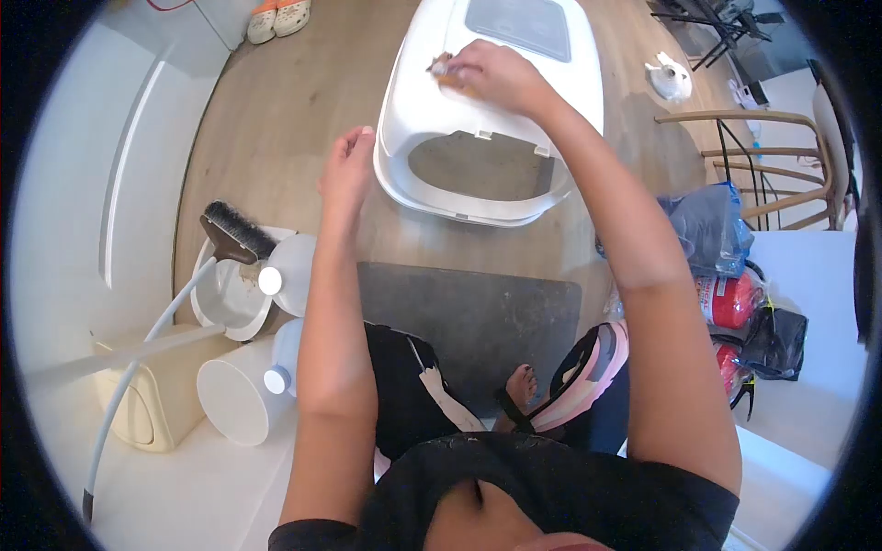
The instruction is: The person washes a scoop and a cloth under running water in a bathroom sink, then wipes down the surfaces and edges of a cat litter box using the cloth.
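Note:
A white hooded litter box (397, 119) stands on the floor in front of me, with a grey see-through panel (520, 26) on top and a wide oval opening facing me. My right hand (491, 75) is closed on a small crumpled brown-and-white piece (445, 68), pressed against the top of the hood; its exact kind is unclear. Just off the box's left side hovers my left hand (346, 170). Its fingers are curled together, and nothing shows in them.
A dark grey mat (478, 303) lies between my feet and the box. To the left are a broom (234, 234), a dustpan (225, 294), clear jugs (296, 266) and a white bin (241, 399). Bags (712, 225), red packages (730, 303) and a wooden chair (781, 118) are right.

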`<state>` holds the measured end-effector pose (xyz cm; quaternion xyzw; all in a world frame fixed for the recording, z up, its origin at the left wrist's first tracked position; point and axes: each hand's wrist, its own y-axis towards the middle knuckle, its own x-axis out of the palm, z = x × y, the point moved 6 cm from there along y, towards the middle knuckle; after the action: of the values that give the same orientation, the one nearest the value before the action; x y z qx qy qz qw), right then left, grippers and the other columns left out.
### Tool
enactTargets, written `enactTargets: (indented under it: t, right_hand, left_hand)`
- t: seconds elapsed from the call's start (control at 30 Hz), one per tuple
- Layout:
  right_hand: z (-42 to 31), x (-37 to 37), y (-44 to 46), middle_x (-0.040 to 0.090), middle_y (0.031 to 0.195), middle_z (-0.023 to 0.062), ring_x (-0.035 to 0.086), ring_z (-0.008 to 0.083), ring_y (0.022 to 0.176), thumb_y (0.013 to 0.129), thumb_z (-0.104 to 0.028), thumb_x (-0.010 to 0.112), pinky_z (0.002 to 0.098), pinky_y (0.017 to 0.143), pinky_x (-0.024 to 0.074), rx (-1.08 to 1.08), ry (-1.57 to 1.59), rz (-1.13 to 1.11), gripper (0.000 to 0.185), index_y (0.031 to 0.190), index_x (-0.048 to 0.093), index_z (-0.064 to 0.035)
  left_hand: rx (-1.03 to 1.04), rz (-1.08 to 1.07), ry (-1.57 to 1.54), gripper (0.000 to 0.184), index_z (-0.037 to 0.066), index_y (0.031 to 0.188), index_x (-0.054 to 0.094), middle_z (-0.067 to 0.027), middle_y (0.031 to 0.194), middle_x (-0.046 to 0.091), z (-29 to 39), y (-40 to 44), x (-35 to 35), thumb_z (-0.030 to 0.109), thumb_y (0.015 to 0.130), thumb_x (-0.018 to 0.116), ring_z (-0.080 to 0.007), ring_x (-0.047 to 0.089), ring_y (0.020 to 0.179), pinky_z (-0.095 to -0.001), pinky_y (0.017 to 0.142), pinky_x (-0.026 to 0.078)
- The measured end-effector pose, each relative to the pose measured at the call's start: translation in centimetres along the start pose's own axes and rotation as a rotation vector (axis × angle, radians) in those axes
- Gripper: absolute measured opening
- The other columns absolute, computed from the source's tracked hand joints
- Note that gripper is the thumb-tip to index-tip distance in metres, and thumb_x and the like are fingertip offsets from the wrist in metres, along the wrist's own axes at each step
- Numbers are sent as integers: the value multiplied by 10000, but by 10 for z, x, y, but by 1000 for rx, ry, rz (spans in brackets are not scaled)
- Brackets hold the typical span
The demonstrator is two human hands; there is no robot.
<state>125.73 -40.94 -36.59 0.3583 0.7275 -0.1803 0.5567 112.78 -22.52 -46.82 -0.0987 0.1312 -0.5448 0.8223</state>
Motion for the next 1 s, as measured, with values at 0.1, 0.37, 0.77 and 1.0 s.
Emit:
enactTargets:
  t: [0.1, 0.37, 0.77, 1.0]
  right_hand:
    - [-20, -5, -23, 592, 1069, 38, 537, 297, 929, 839, -132, 551, 351, 855, 443, -80, -37, -57, 248, 1067, 643, -155]
    - [-7, -28, -56, 574, 1071, -25, 493, 248, 897, 819, -133, 590, 331, 858, 440, -157, -137, -253, 277, 1086, 631, -190]
    - [76, -87, -125, 578, 1004, 69, 534, 288, 909, 781, -11, 545, 354, 800, 448, -4, -433, -434, 250, 977, 650, -125]
    - [152, -89, -59, 589, 989, 101, 579, 297, 888, 843, -188, 552, 389, 784, 461, 361, -333, 103, 166, 909, 668, -88]
  left_hand:
    - [21, 11, 38, 413, 47, 1120, 558, -60, 1094, 573, -2, 2, 3, 376, 874, 583, -148, 460, 1097, -284, 979, 293]
    - [19, -51, -23, 475, 31, 1195, 524, -70, 1181, 548, -2, -1, 16, 382, 878, 570, -156, 417, 1175, -302, 1011, 269]
    - [61, 16, 62, 505, -17, 1222, 495, -132, 1216, 531, 4, -8, -3, 355, 887, 561, -199, 447, 1173, -321, 1005, 304]
    - [54, 20, 37, 457, -9, 1185, 526, -115, 1171, 556, 5, -7, 6, 339, 891, 563, -183, 460, 1147, -315, 993, 312]
